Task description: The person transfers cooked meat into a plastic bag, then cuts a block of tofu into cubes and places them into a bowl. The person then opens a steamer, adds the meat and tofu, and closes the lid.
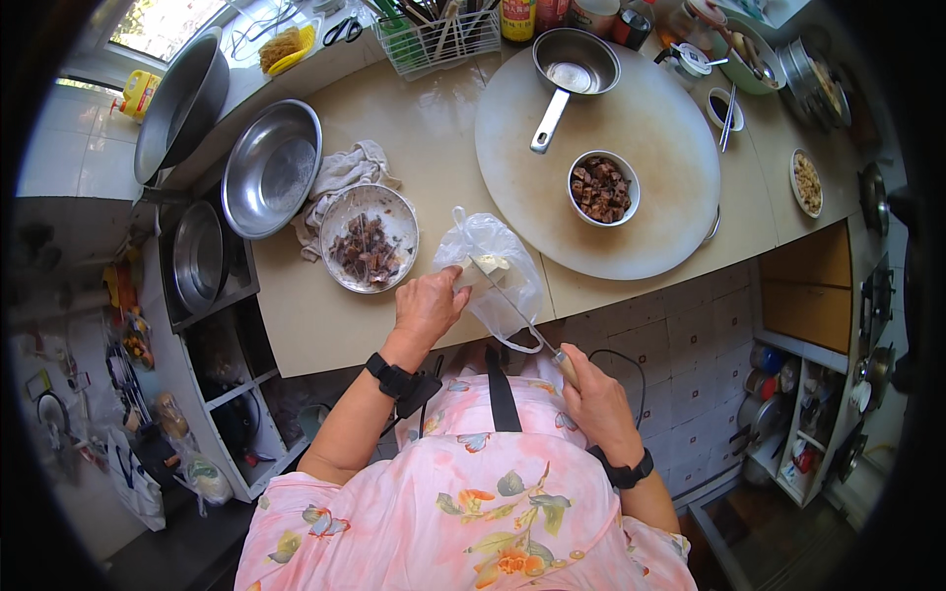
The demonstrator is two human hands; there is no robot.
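My right hand grips the wooden handle of a knife, whose blade slants up and left onto a pale, tofu-like block. The cut end of the block looks crumbly. With thumb and forefinger, my left hand steadies the block's left end. Beneath the block a translucent plastic bag is spread, its handle loop hanging over the counter's front edge. Left of the bag stands a bowl with dark, shredded food scraps.
A round cutting board carries a bowl of dark diced food and a small saucepan. A crumpled cloth and a metal basin lie left. Right are a dish of sauce, chopsticks and a pale-food dish.
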